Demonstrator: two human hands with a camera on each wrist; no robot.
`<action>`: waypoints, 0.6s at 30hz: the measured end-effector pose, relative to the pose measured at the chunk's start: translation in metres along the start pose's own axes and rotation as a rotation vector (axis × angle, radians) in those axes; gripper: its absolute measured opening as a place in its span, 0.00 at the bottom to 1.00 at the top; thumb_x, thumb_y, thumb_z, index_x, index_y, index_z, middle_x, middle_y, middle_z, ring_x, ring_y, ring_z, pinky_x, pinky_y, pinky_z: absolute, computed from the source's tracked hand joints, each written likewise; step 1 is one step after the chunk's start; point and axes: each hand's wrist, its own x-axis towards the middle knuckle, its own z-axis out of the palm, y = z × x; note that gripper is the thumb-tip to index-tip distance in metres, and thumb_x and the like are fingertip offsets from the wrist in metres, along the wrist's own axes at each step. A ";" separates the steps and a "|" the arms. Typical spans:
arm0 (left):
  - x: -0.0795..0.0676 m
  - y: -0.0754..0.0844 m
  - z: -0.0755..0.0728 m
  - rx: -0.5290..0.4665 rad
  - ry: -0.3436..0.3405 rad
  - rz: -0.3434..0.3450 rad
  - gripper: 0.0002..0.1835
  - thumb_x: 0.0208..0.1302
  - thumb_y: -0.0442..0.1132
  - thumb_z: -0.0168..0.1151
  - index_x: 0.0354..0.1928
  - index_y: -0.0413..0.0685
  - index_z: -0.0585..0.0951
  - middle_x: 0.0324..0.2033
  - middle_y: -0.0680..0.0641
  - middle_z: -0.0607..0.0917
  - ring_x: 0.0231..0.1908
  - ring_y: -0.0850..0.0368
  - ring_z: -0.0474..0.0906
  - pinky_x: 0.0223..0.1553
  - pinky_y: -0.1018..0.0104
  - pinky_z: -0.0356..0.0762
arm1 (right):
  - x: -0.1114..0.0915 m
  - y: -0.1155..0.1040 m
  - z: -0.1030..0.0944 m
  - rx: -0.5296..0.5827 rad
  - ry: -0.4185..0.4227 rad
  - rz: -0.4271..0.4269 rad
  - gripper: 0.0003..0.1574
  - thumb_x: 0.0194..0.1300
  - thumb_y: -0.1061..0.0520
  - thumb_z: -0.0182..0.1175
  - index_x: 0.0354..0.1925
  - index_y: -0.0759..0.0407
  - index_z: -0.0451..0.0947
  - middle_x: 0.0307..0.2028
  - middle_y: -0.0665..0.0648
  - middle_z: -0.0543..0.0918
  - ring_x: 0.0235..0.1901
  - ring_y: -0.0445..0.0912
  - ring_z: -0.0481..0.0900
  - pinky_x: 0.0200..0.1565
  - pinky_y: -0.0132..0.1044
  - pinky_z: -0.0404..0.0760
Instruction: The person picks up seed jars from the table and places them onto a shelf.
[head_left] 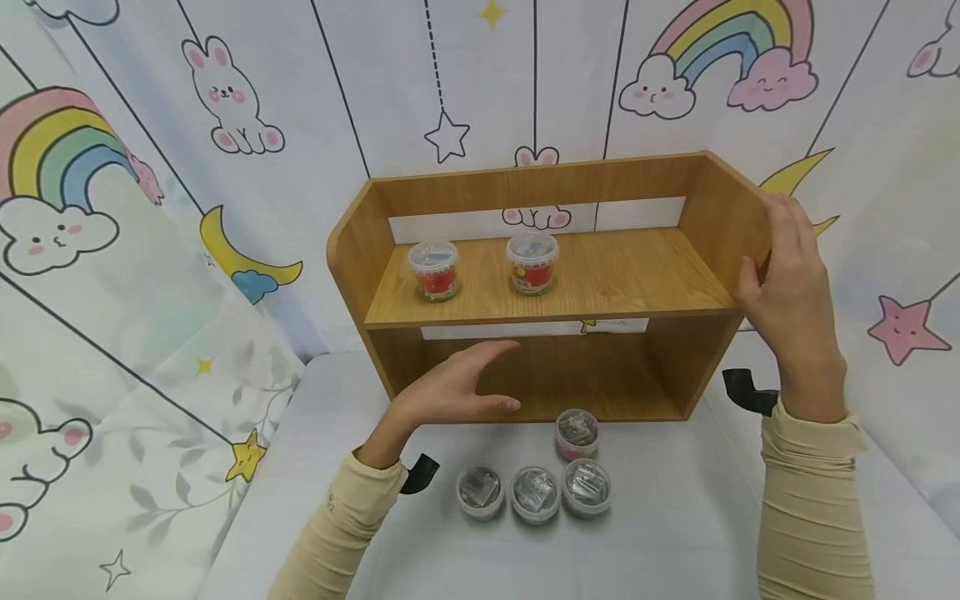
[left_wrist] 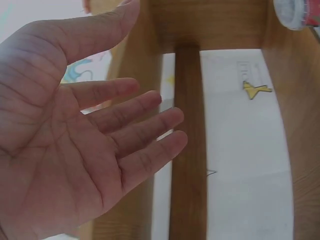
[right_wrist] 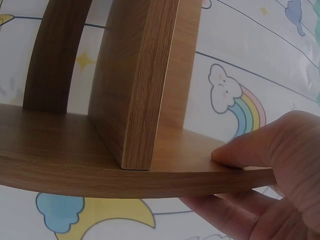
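A two-tier wooden shelf [head_left: 630, 271] stands at the back of the white table. My right hand [head_left: 798, 292] grips its right side panel. In the right wrist view the thumb [right_wrist: 245, 150] lies on the panel's inner face and the fingers [right_wrist: 225, 212] on the outer one. My left hand [head_left: 457, 383] holds nothing, its fingers extended before the lower tier. The left wrist view shows that palm [left_wrist: 65, 150] turned toward the camera. On the upper tier stand two clear lidded tubs with red labels, a left one [head_left: 435, 271] and a middle one [head_left: 532, 265].
Several similar tubs stand on the table in front of the shelf: a left one [head_left: 480, 492], a middle one [head_left: 535, 494], a right one [head_left: 587, 487] and one behind [head_left: 577, 433]. A cartoon-printed curtain [head_left: 292, 100] hangs behind the shelf and along the left.
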 end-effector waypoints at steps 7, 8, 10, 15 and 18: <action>0.012 -0.014 0.016 -0.011 -0.059 -0.013 0.44 0.60 0.52 0.71 0.73 0.46 0.62 0.70 0.47 0.67 0.69 0.56 0.62 0.68 0.59 0.61 | 0.000 0.000 0.000 -0.003 -0.002 0.002 0.46 0.64 0.73 0.55 0.75 0.49 0.55 0.74 0.53 0.58 0.69 0.57 0.63 0.60 0.62 0.65; 0.014 -0.016 0.019 -0.016 -0.069 -0.015 0.44 0.60 0.52 0.71 0.74 0.46 0.62 0.70 0.47 0.67 0.69 0.56 0.61 0.68 0.59 0.61 | 0.000 0.000 0.000 -0.004 -0.001 0.002 0.46 0.64 0.72 0.55 0.75 0.49 0.55 0.74 0.53 0.58 0.69 0.56 0.63 0.60 0.62 0.65; 0.018 -0.020 0.025 -0.030 -0.090 -0.010 0.45 0.60 0.51 0.71 0.74 0.45 0.61 0.70 0.46 0.66 0.69 0.55 0.61 0.68 0.58 0.61 | 0.000 0.000 0.000 -0.004 -0.001 0.002 0.46 0.64 0.72 0.55 0.75 0.49 0.55 0.74 0.53 0.58 0.68 0.57 0.63 0.60 0.62 0.65; 0.029 -0.027 0.044 -0.033 -0.137 0.029 0.44 0.60 0.48 0.72 0.73 0.40 0.62 0.69 0.43 0.67 0.69 0.52 0.61 0.68 0.60 0.60 | 0.000 0.001 0.001 -0.007 -0.005 0.010 0.47 0.64 0.72 0.55 0.75 0.49 0.55 0.74 0.53 0.58 0.68 0.57 0.63 0.60 0.62 0.65; 0.034 -0.030 0.055 -0.027 -0.166 0.039 0.44 0.59 0.48 0.73 0.72 0.40 0.62 0.69 0.43 0.67 0.69 0.53 0.61 0.68 0.61 0.59 | 0.000 0.001 0.001 -0.008 -0.007 0.013 0.47 0.64 0.72 0.55 0.75 0.48 0.55 0.74 0.52 0.57 0.68 0.57 0.63 0.60 0.61 0.66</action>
